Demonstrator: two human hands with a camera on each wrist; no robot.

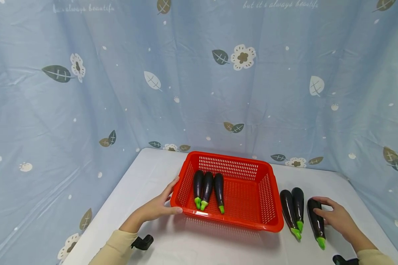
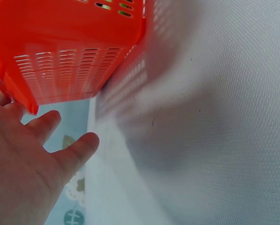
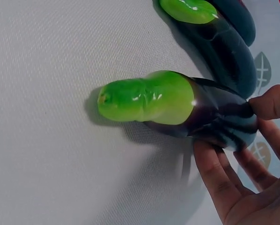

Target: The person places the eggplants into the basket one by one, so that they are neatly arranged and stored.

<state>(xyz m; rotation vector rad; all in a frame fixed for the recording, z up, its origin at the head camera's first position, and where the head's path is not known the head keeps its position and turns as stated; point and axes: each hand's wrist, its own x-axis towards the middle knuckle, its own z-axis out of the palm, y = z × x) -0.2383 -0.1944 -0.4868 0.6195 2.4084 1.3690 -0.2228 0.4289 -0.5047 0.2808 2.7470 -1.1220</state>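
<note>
In the head view my left hand (image 1: 156, 207) is at the left corner of a red plastic basket (image 1: 230, 221), its spread fingers against the rim and the thumb extended below it. The left wrist view shows these fingers (image 2: 45, 125) fairly straight beside the basket wall (image 2: 60, 70). Three dark purple eggplants (image 1: 207, 186) with green stems lie inside, on the left. My right hand (image 1: 335, 217) grips another eggplant (image 1: 315, 221) on the table, right of the basket. Up close, thumb and fingers pinch this eggplant's dark body (image 3: 219, 115), its green stem end pointing away from the palm.
Two more eggplants (image 1: 287, 209) lie side by side between the basket and my right hand. The white table (image 1: 152, 162) is backed by a blue patterned curtain (image 1: 192, 92). A black wrist device (image 1: 142, 243) shows by each sleeve.
</note>
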